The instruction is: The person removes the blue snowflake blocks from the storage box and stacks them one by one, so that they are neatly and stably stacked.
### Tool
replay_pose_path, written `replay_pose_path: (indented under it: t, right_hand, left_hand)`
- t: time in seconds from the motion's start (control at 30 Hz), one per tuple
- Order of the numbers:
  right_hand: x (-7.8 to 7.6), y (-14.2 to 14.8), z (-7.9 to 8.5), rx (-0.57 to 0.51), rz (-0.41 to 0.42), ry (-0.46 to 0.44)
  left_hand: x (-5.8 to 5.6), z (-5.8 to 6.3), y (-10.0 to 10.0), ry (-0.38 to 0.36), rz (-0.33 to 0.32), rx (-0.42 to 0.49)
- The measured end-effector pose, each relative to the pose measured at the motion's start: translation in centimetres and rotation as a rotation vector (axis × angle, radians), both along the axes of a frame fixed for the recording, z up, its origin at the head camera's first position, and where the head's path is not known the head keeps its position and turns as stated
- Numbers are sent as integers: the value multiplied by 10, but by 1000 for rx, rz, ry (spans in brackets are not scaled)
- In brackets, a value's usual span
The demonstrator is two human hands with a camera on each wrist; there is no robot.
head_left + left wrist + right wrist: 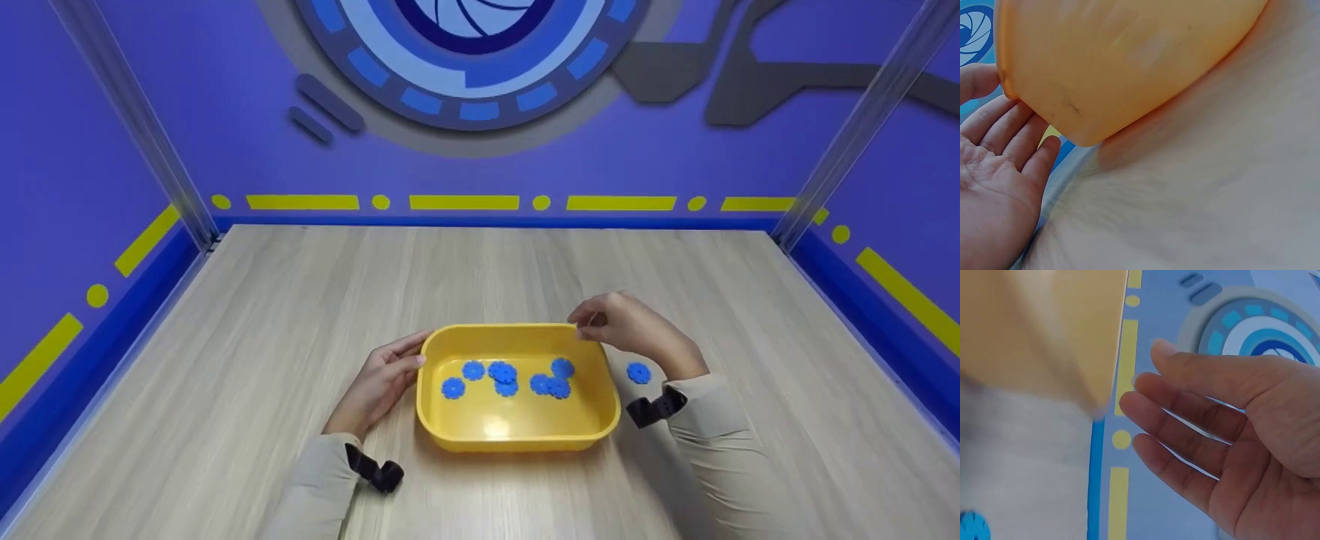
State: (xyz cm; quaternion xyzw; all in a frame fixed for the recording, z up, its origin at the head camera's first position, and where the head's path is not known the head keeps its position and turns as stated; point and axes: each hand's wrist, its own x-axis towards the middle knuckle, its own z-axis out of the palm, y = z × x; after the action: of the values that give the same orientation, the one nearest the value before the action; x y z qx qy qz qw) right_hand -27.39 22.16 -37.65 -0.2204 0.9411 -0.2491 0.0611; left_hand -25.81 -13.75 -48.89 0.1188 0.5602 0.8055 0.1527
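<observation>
A yellow plastic tub (pixel 517 424) stands before me with several blue notched discs (pixel 453 388) on its floor, some overlapping. My left hand (pixel 386 379) holds its left side, the thumb at the rim and the fingers against the outer wall; the left wrist view shows the hand (pixel 1002 169) at the tub's (pixel 1129 67) end. Near the back right corner is my right hand (pixel 634 326), its fingers loosely bent. In the right wrist view a gap separates this hand (pixel 1224 433) from the blurred tub (pixel 1044 343), and nothing is between its fingers.
One blue disc (pixel 639 373) lies on the wooden table (pixel 300 300) to the right of the tub, beneath the right forearm. Blue panels with yellow marks (pixel 465 202) close off the back and sides. Each wrist carries a black strap-on camera (pixel 386 476).
</observation>
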Motion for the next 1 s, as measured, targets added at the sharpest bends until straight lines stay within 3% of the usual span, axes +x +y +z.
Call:
replay_pose_path:
  t: [0.3, 0.6, 1.0]
  right_hand:
    - [-4, -34, 4, 91, 102, -21]
    - [-7, -65, -13, 112, 194, -126]
    - [-8, -92, -28, 213, 220, -204]
  left_hand:
    - [0, 1, 0, -4, -1, -1]
    - [0, 0, 1, -6, -5, 4]
    - [0, 1, 1, -22, 9, -1]
